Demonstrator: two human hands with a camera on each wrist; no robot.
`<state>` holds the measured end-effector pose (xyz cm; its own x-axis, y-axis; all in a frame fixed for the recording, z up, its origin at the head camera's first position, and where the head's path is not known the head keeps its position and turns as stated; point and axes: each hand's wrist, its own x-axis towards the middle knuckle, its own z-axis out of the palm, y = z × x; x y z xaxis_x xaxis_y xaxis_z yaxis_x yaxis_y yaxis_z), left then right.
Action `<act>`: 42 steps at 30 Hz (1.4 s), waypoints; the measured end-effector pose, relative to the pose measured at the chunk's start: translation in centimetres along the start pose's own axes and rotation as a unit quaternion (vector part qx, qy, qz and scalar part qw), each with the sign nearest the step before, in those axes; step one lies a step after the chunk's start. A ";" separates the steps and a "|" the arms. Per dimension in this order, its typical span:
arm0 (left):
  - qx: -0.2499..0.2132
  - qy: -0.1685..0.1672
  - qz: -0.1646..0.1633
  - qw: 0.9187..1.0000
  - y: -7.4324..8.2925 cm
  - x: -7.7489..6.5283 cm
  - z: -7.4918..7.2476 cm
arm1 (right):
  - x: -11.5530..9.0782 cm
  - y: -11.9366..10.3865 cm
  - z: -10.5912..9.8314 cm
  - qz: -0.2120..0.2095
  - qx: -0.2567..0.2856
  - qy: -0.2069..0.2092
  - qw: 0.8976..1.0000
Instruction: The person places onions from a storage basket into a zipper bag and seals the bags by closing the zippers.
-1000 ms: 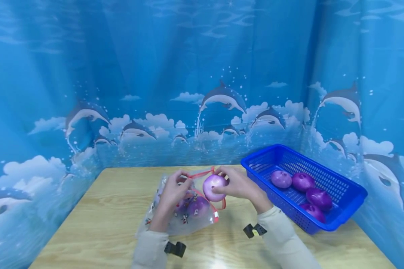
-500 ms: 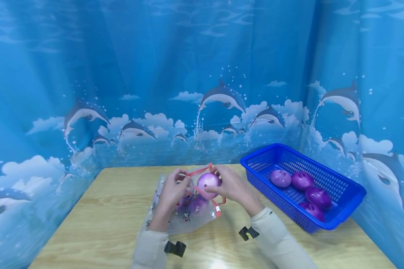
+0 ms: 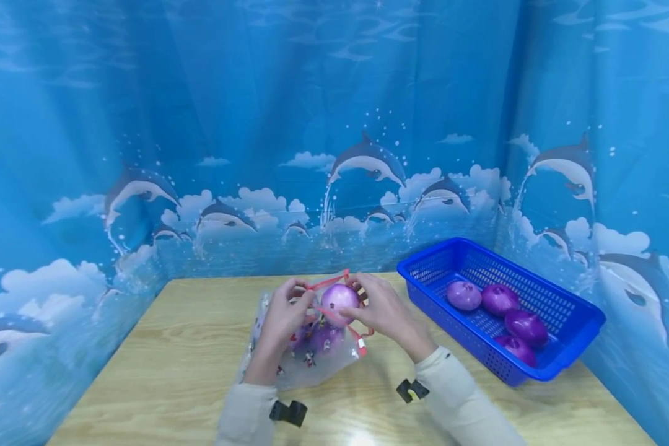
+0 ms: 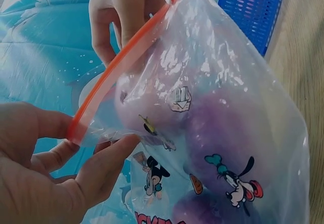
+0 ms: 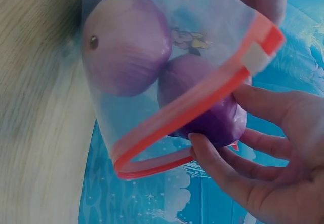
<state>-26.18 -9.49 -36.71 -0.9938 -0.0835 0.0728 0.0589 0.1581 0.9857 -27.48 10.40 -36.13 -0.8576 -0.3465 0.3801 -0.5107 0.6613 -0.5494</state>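
A clear zip bag (image 3: 323, 371) with a red zip edge and cartoon prints lies open-mouthed on the table. Its edge is pinched by my left hand (image 3: 281, 316), fingers and thumb on the red strip in the left wrist view. My right hand (image 3: 390, 313) grips a purple onion (image 3: 337, 300) at the mouth of the bag. In the right wrist view this onion (image 5: 230, 125) is partly inside, behind the red zip edge, with fingers and thumb on its outer end. Another purple onion (image 5: 126, 44) sits deeper in the bag; more purple shows below it in the left wrist view.
At the right stands a blue perforated basket (image 3: 424, 288) with several purple onions (image 3: 526, 327) in it. The wooden table (image 3: 161, 353) ends at a blue dolphin-print curtain (image 3: 245, 155). A white slider (image 3: 361, 343) sits on the zip near my right hand.
My right hand has moved left with the onion, from outside the bag's edge into its mouth. My left hand keeps its pinch on the bag with little movement.
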 end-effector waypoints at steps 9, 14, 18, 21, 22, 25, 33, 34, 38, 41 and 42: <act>-0.008 0.001 0.003 1.000 0.2 -0.1 0.1 | -0.1 0.2 0.8 -0.047 -0.025 0.004 0.999; -0.023 -0.004 0.007 1.000 0.3 -0.2 0.0 | -0.1 0.4 1.1 -0.078 -0.011 -0.027 0.997; -0.030 -0.004 0.006 1.000 0.4 -0.3 -0.1 | -0.1 0.4 1.4 -0.076 0.015 -0.059 0.995; -0.038 -0.001 0.012 0.999 0.4 -0.3 -0.1 | -0.1 0.3 1.5 -0.078 0.032 -0.081 0.993; -0.039 0.000 0.015 0.999 0.4 -0.4 -0.1 | -0.1 0.4 1.6 -0.081 0.038 -0.090 0.992; -0.041 0.000 0.018 0.999 0.4 -0.4 -0.1 | -0.2 0.4 1.6 -0.091 0.052 -0.116 0.988; -0.039 0.003 0.015 0.999 0.4 -0.5 -0.1 | -0.4 0.5 0.3 -0.098 0.044 -0.150 0.983; -0.039 0.003 0.014 0.999 0.5 -0.6 -0.1 | -0.4 0.5 0.0 -0.101 0.038 -0.152 0.983; -0.035 0.005 0.012 0.999 0.5 -0.5 -0.1 | -0.3 0.8 -1.5 -0.113 0.014 -0.159 0.981; -0.029 0.007 0.005 1.000 0.5 -0.4 0.0 | -0.3 1.0 -3.0 -0.102 0.012 -0.175 0.979; -0.028 0.008 0.001 1.000 0.5 -0.3 0.0 | -0.3 1.1 -3.6 -0.097 0.014 -0.179 0.979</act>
<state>-25.84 -9.37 -36.22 -0.9922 -0.0986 0.0768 0.0666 0.1026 0.9925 -27.58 13.62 -34.15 -0.7080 -0.6779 0.1980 -0.6637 0.5428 -0.5147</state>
